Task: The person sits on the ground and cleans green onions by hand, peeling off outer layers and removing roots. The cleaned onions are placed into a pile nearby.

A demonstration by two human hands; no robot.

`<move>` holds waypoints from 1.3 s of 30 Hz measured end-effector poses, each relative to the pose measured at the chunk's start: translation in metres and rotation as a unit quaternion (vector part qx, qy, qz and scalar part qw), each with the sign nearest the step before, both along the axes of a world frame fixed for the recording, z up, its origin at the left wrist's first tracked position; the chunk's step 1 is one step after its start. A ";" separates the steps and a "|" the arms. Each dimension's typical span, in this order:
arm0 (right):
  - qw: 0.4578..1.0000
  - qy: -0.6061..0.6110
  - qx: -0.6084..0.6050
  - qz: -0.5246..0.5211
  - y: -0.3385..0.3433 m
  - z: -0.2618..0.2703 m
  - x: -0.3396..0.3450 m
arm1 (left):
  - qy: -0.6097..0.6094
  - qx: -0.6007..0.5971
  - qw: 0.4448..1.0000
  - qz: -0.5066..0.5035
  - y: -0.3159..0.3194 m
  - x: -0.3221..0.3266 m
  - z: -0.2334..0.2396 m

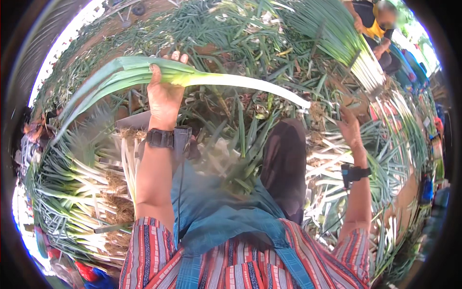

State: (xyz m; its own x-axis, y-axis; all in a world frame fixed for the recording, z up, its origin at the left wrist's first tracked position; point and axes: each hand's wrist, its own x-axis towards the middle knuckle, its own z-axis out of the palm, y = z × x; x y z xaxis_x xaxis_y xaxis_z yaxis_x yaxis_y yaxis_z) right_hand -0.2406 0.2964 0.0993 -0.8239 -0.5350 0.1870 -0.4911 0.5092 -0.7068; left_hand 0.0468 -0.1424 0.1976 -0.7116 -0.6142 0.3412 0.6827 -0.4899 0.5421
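Observation:
My left hand (166, 86) is closed around the green leaves of a single leek (245, 81), held level in front of me. Its white shank runs to the right and bends down to a tuft of roots (317, 111). Just right of those roots is my right hand (349, 124), fingers bent; whether it pinches a root or a thin strip cannot be made out. Below it lies a loose heap of leeks (330, 153) beside my knee. To my left, a large stack of leeks (79, 195) lies with roots facing me.
Cut leaves (234, 32) cover the ground ahead. At the upper right a co-worker (379, 29) handles a big bundle of leeks (346, 50). More leeks (404, 115) lie along the right. A red and blue bag (92, 276) is at the lower left.

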 end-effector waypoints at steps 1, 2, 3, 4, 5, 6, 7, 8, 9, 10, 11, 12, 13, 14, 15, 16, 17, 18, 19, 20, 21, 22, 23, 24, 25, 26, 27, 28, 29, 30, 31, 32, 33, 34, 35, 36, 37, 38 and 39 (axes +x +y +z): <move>0.998 -0.060 -0.006 0.007 -0.020 0.013 0.033 | -0.006 0.001 1.000 -0.001 0.006 0.001 0.000; 0.998 -0.023 -0.046 0.029 -0.031 0.008 0.054 | -0.009 0.001 1.000 -0.007 0.015 0.000 0.004; 0.998 0.047 -0.017 0.046 -0.037 0.000 0.064 | -0.013 0.000 1.000 -0.014 0.022 -0.003 0.006; 0.999 -0.023 -0.011 0.030 -0.040 -0.010 0.067 | -0.016 -0.009 1.000 -0.011 0.028 -0.004 0.010; 0.996 -0.092 -0.006 0.015 -0.041 -0.018 0.070 | -0.028 -0.013 0.999 -0.013 0.035 -0.004 0.013; 0.994 -0.107 -0.018 0.004 -0.042 -0.023 0.075 | -0.042 -0.017 0.999 -0.009 0.042 0.001 0.015; 0.992 -0.121 -0.031 -0.008 -0.041 -0.027 0.080 | -0.055 -0.021 0.998 -0.004 0.049 0.005 0.015; 0.990 -0.135 -0.043 -0.020 -0.040 -0.030 0.086 | -0.085 -0.033 0.995 -0.026 0.059 0.007 0.009; 0.999 -0.047 -0.010 -0.014 -0.043 -0.033 0.093 | -0.103 -0.038 0.993 -0.042 0.058 0.006 -0.007; 0.999 0.042 0.027 -0.012 -0.044 -0.034 0.102 | -0.104 -0.006 0.994 -0.028 0.062 0.009 -0.016; 0.989 0.130 0.063 -0.009 -0.046 -0.033 0.112 | -0.104 0.026 0.994 -0.013 0.066 0.013 -0.023; 0.969 0.226 0.101 -0.016 -0.053 -0.023 0.126 | -0.097 0.028 0.995 -0.010 0.069 0.018 -0.025; 0.962 0.261 0.077 0.003 -0.060 -0.006 0.138 | -0.087 0.032 0.996 -0.011 0.073 0.019 -0.026; 0.966 0.256 0.029 0.035 -0.071 0.015 0.154 | -0.078 0.035 0.996 -0.009 0.077 0.021 -0.027; 0.965 0.252 -0.020 0.065 -0.082 0.033 0.169 | -0.079 0.038 0.996 -0.003 0.082 0.022 -0.025; 0.966 0.247 -0.032 0.071 -0.089 0.037 0.178 | -0.080 0.040 0.996 -0.004 0.089 0.019 -0.024; 0.966 0.241 -0.047 0.079 -0.097 0.040 0.186 | -0.082 0.040 0.996 -0.002 0.095 0.018 -0.020; 0.966 0.236 -0.063 0.088 -0.104 0.042 0.190 | -0.083 0.046 0.995 -0.007 0.100 0.019 -0.018; 0.960 0.258 -0.071 0.088 -0.109 0.040 0.191 | -0.085 0.051 0.995 -0.012 0.104 0.021 -0.016; 0.953 0.279 -0.078 0.088 -0.115 0.036 0.189 | -0.087 0.058 0.994 -0.017 0.108 0.021 -0.015; 0.946 0.300 -0.085 0.093 -0.119 0.033 0.189 | -0.085 0.057 0.995 -0.018 0.110 0.024 -0.016; 0.948 0.290 -0.082 0.103 -0.120 0.035 0.191 | -0.084 0.056 0.995 -0.020 0.111 0.026 -0.018; 0.944 0.299 -0.075 0.118 -0.120 0.033 0.191 | -0.083 0.055 0.995 -0.022 0.111 0.027 -0.019; 0.940 0.307 -0.069 0.134 -0.119 0.028 0.190 | -0.081 0.059 0.994 -0.033 0.110 0.029 -0.022; 0.935 0.316 -0.063 0.149 -0.119 0.026 0.190 | -0.080 0.062 0.994 -0.044 0.107 0.031 -0.026; 0.938 0.307 -0.059 0.151 -0.121 0.026 0.191 | -0.078 0.066 0.993 -0.055 0.105 0.032 -0.029; 0.941 0.297 -0.052 0.153 -0.121 0.026 0.193 | -0.080 0.061 0.994 -0.051 0.106 0.033 -0.029; 0.944 0.288 -0.046 0.153 -0.121 0.026 0.195 | -0.082 0.057 0.994 -0.048 0.107 0.033 -0.028; 0.941 0.299 -0.054 0.148 -0.122 0.024 0.196 | -0.084 0.052 0.994 -0.045 0.108 0.033 -0.028; 0.937 0.313 -0.062 0.140 -0.123 0.023 0.194 | -0.080 0.047 0.995 -0.042 0.109 0.033 -0.028; 0.933 0.327 -0.070 0.131 -0.122 0.021 0.192 | -0.076 0.041 0.995 -0.041 0.110 0.034 -0.029; 0.958 0.247 -0.116 0.093 -0.119 0.019 0.192 | -0.072 0.036 0.996 -0.039 0.111 0.035 -0.029; 0.972 0.161 -0.160 0.057 -0.116 0.016 0.193 | -0.078 0.011 0.997 -0.026 0.113 0.037 -0.029; 0.976 0.075 -0.203 0.019 -0.112 0.014 0.194 | -0.084 -0.014 0.996 -0.014 0.115 0.039 -0.027; 0.949 -0.116 -0.288 -0.052 -0.107 0.012 0.194 | -0.090 -0.039 0.995 -0.002 0.116 0.041 -0.027; 0.899 -0.253 -0.349 -0.078 -0.097 0.012 0.189 | -0.076 -0.034 0.996 -0.013 0.113 0.044 -0.029; 0.825 -0.382 -0.403 -0.105 -0.082 0.011 0.181 | -0.070 -0.041 0.997 -0.018 0.111 0.045 -0.033; 0.796 -0.400 -0.437 -0.129 -0.067 -0.004 0.171 | -0.065 -0.047 0.997 -0.022 0.109 0.046 -0.037; 0.763 -0.417 -0.471 -0.151 -0.050 -0.027 0.161 | -0.060 -0.056 0.996 -0.025 0.108 0.047 -0.037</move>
State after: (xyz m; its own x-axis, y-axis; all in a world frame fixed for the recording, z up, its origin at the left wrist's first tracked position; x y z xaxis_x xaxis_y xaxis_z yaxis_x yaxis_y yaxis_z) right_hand -0.0797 0.2462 0.0726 -0.9258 -0.2485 -0.2850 0.3676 -0.4155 -0.8320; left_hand 0.0941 -0.0345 0.1607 -0.7800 -0.5398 0.3167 0.5864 -0.4537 0.6710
